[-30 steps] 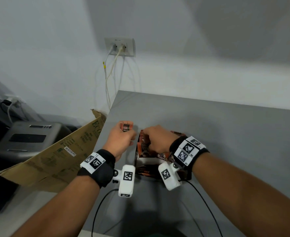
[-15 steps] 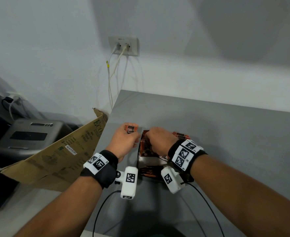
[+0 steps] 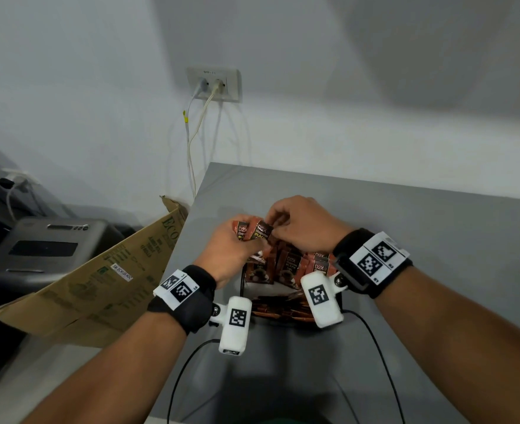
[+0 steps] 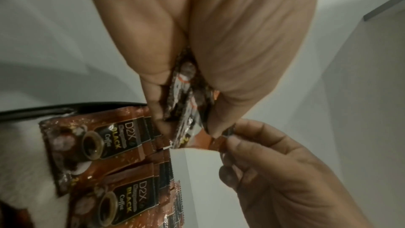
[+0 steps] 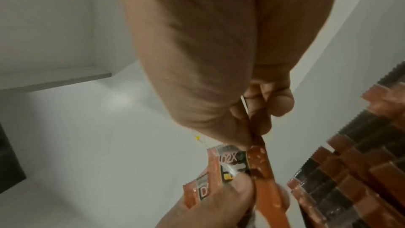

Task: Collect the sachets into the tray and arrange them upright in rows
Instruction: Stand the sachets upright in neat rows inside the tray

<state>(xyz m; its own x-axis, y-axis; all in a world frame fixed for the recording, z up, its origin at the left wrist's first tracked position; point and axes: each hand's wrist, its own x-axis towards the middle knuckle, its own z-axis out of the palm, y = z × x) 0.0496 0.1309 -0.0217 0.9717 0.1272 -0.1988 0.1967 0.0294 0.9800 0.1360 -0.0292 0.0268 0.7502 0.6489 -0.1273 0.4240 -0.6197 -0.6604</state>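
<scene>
Brown sachets (image 3: 292,264) stand packed upright in the tray (image 3: 242,286) on the grey table (image 3: 405,234). Just beyond, the left hand (image 3: 231,249) grips a small bunch (image 3: 242,233), from which the right hand (image 3: 301,221) pinches one sachet (image 3: 262,231).

Left hand (image 4: 197,44): thumb and fingers grip a small bundle of sachets (image 4: 186,110). Right hand (image 4: 285,171): thumb and forefinger pinch the orange corner of one sachet (image 4: 215,143) in that bundle. Lower left: brown "D2X Black Coffee" sachets (image 4: 105,146) packed together, overlapping, printed faces visible
</scene>
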